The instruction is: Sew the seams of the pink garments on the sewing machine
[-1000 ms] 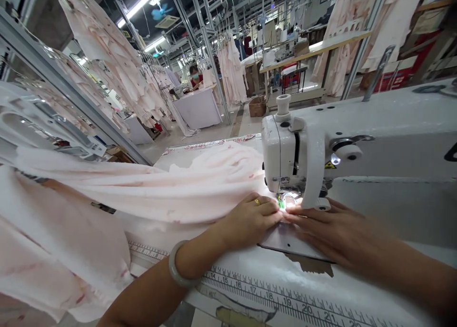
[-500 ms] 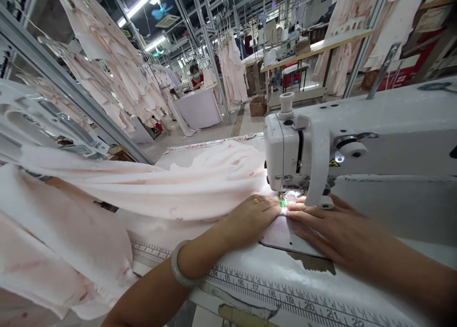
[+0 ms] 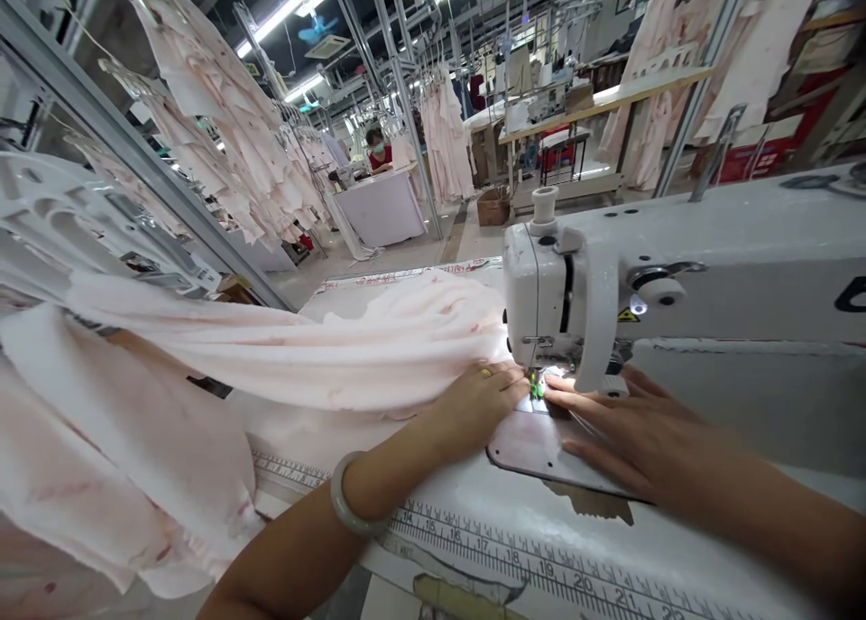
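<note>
Pale pink printed fabric [image 3: 379, 354] lies in soft folds across the bed of a white sewing machine [image 3: 551, 286], its right end at the lit needle area. My left hand [image 3: 477, 403] rests flat on that end, fingertips just left of the green presser foot [image 3: 537, 387]. To the right of the foot, my right hand [image 3: 629, 426] is stretched out with fingers apart, the index fingertip close to the foot. What lies beneath its fingers is partly hidden. The metal needle plate [image 3: 520, 448] shows between both hands.
A printed ruler strip [image 3: 514, 552] runs along the table's front edge. More of the pink cloth [image 3: 122, 458] hangs at the left, beside white plastic hangers [image 3: 74, 214]. Garments hang from rails behind, near a metal post [image 3: 155, 160]. A person [image 3: 379, 151] sits at another table.
My right hand's fingers have spread wider, and more of the needle plate shows between the hands. My left hand has slid slightly left and stays on the fabric. The view has shifted a little.
</note>
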`<state>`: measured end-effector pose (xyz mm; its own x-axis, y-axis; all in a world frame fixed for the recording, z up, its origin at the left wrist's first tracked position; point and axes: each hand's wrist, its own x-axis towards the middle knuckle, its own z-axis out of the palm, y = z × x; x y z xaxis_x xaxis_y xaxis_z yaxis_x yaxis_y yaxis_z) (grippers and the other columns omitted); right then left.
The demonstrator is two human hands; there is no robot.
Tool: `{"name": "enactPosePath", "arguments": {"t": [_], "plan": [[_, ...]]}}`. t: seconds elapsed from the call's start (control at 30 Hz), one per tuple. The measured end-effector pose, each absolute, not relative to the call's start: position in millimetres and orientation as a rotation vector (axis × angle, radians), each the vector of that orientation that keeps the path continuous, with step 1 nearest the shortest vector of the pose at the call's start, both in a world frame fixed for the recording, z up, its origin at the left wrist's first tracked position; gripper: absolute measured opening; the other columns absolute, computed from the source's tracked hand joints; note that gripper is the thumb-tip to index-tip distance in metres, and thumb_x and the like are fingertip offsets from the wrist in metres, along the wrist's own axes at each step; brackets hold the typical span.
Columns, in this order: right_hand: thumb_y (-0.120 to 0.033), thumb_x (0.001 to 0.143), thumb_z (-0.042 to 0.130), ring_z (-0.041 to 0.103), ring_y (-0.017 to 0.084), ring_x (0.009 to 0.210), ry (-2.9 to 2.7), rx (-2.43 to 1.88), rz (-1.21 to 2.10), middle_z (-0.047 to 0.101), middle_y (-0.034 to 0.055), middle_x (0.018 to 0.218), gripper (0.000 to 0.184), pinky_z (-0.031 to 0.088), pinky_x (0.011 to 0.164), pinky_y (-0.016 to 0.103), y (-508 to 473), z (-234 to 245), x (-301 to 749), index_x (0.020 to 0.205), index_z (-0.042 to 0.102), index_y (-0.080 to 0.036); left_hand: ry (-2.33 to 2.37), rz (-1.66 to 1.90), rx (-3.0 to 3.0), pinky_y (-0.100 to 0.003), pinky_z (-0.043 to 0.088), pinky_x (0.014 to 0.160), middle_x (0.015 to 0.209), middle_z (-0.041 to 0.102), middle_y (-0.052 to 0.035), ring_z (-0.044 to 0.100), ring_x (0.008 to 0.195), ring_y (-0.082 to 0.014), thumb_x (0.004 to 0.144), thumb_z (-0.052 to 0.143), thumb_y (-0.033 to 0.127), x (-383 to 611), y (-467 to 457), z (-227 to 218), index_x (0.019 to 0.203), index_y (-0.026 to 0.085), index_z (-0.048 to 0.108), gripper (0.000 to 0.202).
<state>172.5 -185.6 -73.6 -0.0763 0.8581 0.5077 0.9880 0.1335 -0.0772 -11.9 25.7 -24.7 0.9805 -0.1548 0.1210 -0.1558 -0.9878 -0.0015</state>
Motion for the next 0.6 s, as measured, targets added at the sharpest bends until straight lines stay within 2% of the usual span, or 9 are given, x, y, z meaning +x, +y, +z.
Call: {"name": "enactPosePath", "arguments": {"t": [0.1,0.2,0.27,0.47,0.57,0.6], "plan": [[-0.045,0.116,0.054,0.081,0.030,0.112,-1.978,-1.848,-0.303,0.087,0.0048,0.124,0.039,0.048,0.122,0.058,-187,-73,176,0.145,0.074,-0.030,-0.243,0.198,3.089,-0.044,0.056,0.119,0.135,0.078,-0.0159,0.070,0.136,-0.0268,0.107,0.055,0.004,-13,27,-27,0.137,0.013,0.073,0.036],[-0.048,0.117,0.049,0.081,0.029,0.101,-1.994,-1.895,-0.226,0.087,0.0041,0.110,0.038,0.055,0.114,0.056,-186,-69,179,0.126,0.082,-0.032,-0.233,0.201,3.060,-0.044,0.055,0.122,0.141,0.077,-0.0155,0.069,0.141,-0.0265,0.105,0.057,0.003,-14,29,-30,0.139,0.015,0.071,0.039],[-0.048,0.118,0.046,0.081,0.029,0.096,-1.991,-1.916,-0.230,0.087,0.0048,0.102,0.041,0.055,0.112,0.056,-185,-66,180,0.116,0.084,-0.031,-0.228,0.200,3.046,-0.044,0.054,0.124,0.145,0.076,-0.0158,0.067,0.144,-0.0266,0.105,0.056,0.003,-15,30,-32,0.140,0.014,0.070,0.040],[-0.050,0.117,0.042,0.080,0.034,0.107,-1.970,-1.992,-0.286,0.087,0.0090,0.108,0.051,0.051,0.119,0.059,-182,-55,188,0.099,0.085,-0.030,-0.229,0.194,2.993,-0.044,0.050,0.130,0.156,0.070,-0.0194,0.062,0.153,-0.0282,0.104,0.055,0.003,-13,33,-36,0.145,0.010,0.066,0.043],[-0.058,0.116,0.036,0.077,0.039,0.118,-1.879,-2.065,-0.494,0.086,0.0173,0.112,0.061,0.052,0.118,0.061,-199,-63,204,0.103,0.087,-0.026,-0.146,0.200,2.927,-0.045,0.051,0.130,0.157,0.070,-0.0156,0.062,0.153,-0.0276,0.107,0.055,0.008,-15,38,-39,0.146,0.015,0.067,0.041],[-0.064,0.115,0.034,0.076,0.040,0.121,-1.815,-2.108,-0.610,0.085,0.0206,0.117,0.066,0.051,0.118,0.063,-209,-68,211,0.113,0.088,-0.025,-0.068,0.222,2.899,-0.045,0.052,0.130,0.156,0.071,-0.0145,0.064,0.152,-0.0274,0.109,0.055,0.011,-16,42,-40,0.144,0.017,0.068,0.038]]}}
